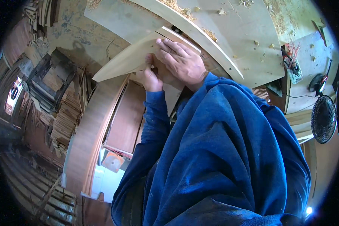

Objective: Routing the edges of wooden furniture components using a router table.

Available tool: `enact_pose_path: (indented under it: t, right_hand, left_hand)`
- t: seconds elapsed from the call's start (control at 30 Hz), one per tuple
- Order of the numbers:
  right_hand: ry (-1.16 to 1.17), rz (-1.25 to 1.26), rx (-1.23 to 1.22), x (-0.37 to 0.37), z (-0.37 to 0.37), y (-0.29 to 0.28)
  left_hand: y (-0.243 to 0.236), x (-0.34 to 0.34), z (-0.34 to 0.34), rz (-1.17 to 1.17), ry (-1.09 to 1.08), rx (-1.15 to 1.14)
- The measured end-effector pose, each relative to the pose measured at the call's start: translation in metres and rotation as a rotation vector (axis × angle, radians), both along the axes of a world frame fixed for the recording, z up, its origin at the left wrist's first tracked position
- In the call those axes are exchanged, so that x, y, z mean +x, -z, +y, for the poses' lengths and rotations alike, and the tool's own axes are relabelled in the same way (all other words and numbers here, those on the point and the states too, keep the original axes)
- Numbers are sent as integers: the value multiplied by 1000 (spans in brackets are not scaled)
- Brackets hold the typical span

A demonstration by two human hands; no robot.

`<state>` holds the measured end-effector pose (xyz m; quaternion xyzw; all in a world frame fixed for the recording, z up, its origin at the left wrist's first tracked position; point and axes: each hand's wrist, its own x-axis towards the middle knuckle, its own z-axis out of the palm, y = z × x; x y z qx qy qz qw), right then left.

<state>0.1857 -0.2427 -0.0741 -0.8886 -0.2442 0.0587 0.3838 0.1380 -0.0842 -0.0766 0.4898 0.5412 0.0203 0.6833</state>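
A pale wooden board (pixel 128 60) tapers to a point on its left side and lies at the near edge of the worktable. My left hand (pixel 152 78) grips its near edge, thumb on top, the other fingers mostly hidden. Across the board's right end rests my right hand (pixel 185 64), palm down with its fingers stretched out and close together. A narrow pale wooden strip (pixel 179 39) runs just beyond those fingertips. Farther off, a long thin wooden strip (pixel 203 39) slants over the tabletop, apart from both hands.
Wood shavings (pixel 179 9) and chips litter the worktable (pixel 252 49). At the right are a plastic tub (pixel 295 73) and a black fan (pixel 324 118). Stacked wood pieces (pixel 66 122) and a dark machine (pixel 51 81) stand left, beyond a brown wooden panel (pixel 88 137).
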Motion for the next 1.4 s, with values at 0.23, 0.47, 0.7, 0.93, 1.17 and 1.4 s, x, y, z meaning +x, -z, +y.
enact_pose_path:
  t: [0.23,0.47,0.7,0.93,1.17,1.4]
  right_hand:
    - [-14,8,-16,0,1,4]
    - [-3,9,-24,4,6,1]
    - [6,-5,13,13,11,11]
    - [43,-25,28,21,23,14]
    - [22,-56,17,26,27,15]
    - [41,-114,-6,32,38,17]
  left_hand:
    - [-5,10,-8,4,13,65]
    - [-2,12,-1,36,14,82]
    - [2,21,7,10,9,65]
    - [10,34,21,-21,-1,37]
    - [19,33,40,-28,0,-13]
    - [22,41,54,-11,-5,-70]
